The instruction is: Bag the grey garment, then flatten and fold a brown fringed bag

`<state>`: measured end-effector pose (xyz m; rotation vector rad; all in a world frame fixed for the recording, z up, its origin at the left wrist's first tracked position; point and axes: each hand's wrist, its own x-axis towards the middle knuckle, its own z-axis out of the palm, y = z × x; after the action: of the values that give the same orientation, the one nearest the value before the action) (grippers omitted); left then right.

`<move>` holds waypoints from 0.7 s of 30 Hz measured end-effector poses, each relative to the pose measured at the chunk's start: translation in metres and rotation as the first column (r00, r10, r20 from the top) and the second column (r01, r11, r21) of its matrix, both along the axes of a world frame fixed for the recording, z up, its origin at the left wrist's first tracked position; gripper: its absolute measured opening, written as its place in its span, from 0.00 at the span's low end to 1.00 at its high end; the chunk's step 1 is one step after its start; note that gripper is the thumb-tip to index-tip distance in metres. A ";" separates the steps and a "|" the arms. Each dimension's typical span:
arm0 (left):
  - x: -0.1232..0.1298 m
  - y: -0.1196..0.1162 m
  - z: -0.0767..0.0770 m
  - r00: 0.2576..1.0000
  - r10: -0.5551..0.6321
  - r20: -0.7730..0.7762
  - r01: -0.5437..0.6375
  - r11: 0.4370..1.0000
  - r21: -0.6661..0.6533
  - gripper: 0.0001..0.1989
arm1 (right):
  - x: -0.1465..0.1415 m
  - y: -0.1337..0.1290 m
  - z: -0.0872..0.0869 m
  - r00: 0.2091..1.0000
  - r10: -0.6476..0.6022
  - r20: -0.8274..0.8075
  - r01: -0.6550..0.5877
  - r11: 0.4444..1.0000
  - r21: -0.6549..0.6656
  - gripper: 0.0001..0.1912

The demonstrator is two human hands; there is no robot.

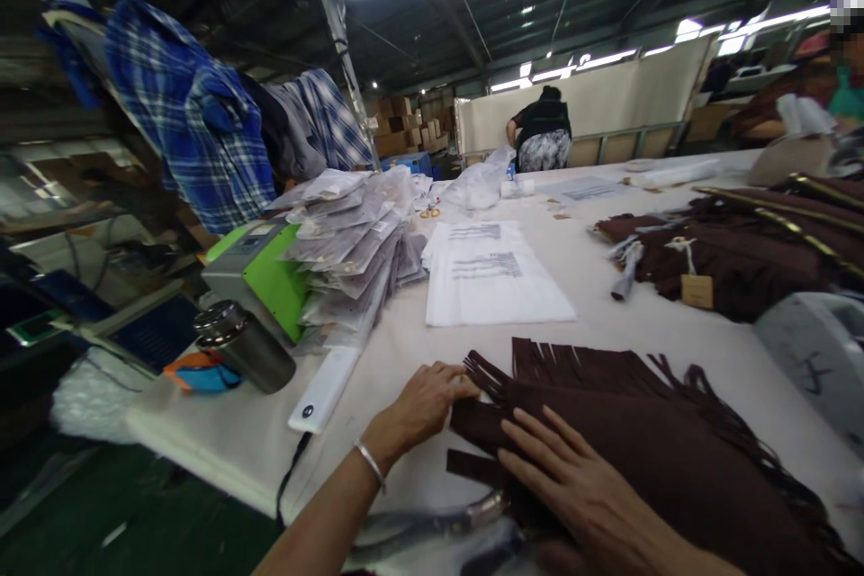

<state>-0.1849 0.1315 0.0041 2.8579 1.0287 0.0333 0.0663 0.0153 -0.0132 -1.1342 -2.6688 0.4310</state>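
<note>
A dark brown fringed suede-like item [627,432] lies on the cream-covered table [378,418] close to me. At its left edge, my left hand [428,396], with a silver bangle at the wrist, has its fingers closed on some of the fringe. My right hand [567,468] rests flat on the brown material with its fingers spread. Below my hands, a strap with a metal fitting [482,508] is partly hidden and blurred. Beyond the brown item lies a stack of printed white plastic bags [499,288].
To the left are a pile of packed clear bags [344,261], a green and grey machine [260,274], a dark flask [247,346] and a white power strip [328,387]. More brown items [715,261] and a grey box [820,360] are right. A person [544,130] bends behind.
</note>
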 end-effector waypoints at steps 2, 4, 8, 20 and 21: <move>-0.001 0.003 0.005 0.998 -0.045 -0.038 0.046 0.999 0.026 0.23 | -0.001 0.006 -0.014 1.000 -0.019 -0.017 0.018 0.998 -0.064 0.46; 0.000 0.005 0.009 0.994 -0.088 -0.070 0.092 0.994 0.059 0.24 | 0.006 0.009 -0.028 0.998 -0.019 -0.060 0.013 0.996 -0.086 0.45; 0.010 0.006 0.016 0.974 -0.183 -0.133 0.200 0.971 0.128 0.14 | 0.014 0.007 -0.036 0.995 -0.016 -0.096 0.009 0.997 -0.074 0.44; 0.020 0.008 0.013 0.887 -0.358 -0.293 0.430 0.872 0.233 0.07 | 0.012 0.002 -0.028 0.978 -0.054 -0.201 0.034 0.995 -0.098 0.41; 0.019 0.006 0.013 0.893 -0.337 -0.298 0.411 0.881 0.236 0.06 | 0.013 0.002 -0.028 0.975 -0.050 -0.217 0.029 0.995 -0.098 0.40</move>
<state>-0.1657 0.1372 0.0176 3.3548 0.5052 -0.2297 0.0796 0.0172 -0.0416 -1.0934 -2.4546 0.6423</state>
